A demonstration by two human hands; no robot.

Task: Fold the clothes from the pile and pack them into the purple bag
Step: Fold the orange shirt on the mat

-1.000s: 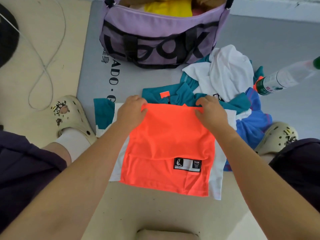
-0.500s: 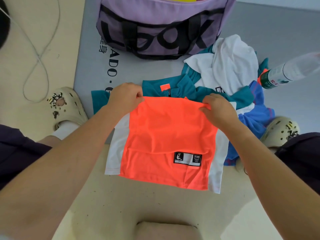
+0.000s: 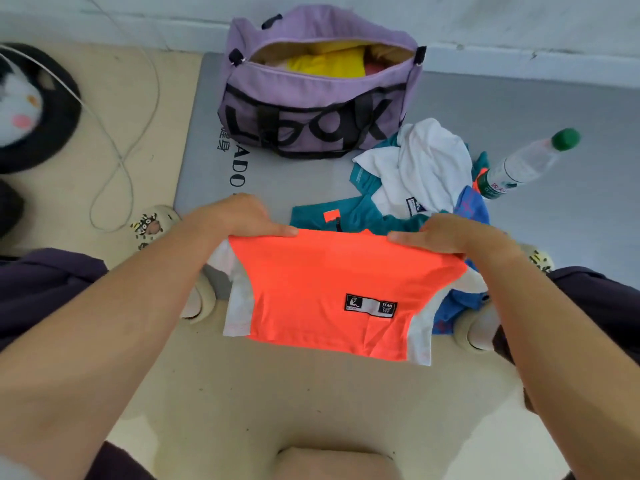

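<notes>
Floor: we see beige flooring (image 3: 311,393) beside a grey mat (image 3: 519,116) (printed lettering).
Wall: white baseboard (image 3: 519,60) behind the purple bag (image 3: 311,109).
Hands: our left hand (image 3: 239,216) and right hand (image 3: 450,233) pinch the orange garment (image 3: 329,282).

Smooth synthetic orange shirt (image 3: 332,285); matt canvas purple bag (image 3: 311,98); clear plastic bottle (image 3: 526,164).

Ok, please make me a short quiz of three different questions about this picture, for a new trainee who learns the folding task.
1. True or false: both hands, left and right, grip the orange garment.
2. The purple bag is: A zipped shut, B open.
3. What colour is the cap of the water bottle?

Key: 1 true; 2 B, a yellow item shows inside; 3 green.
</notes>
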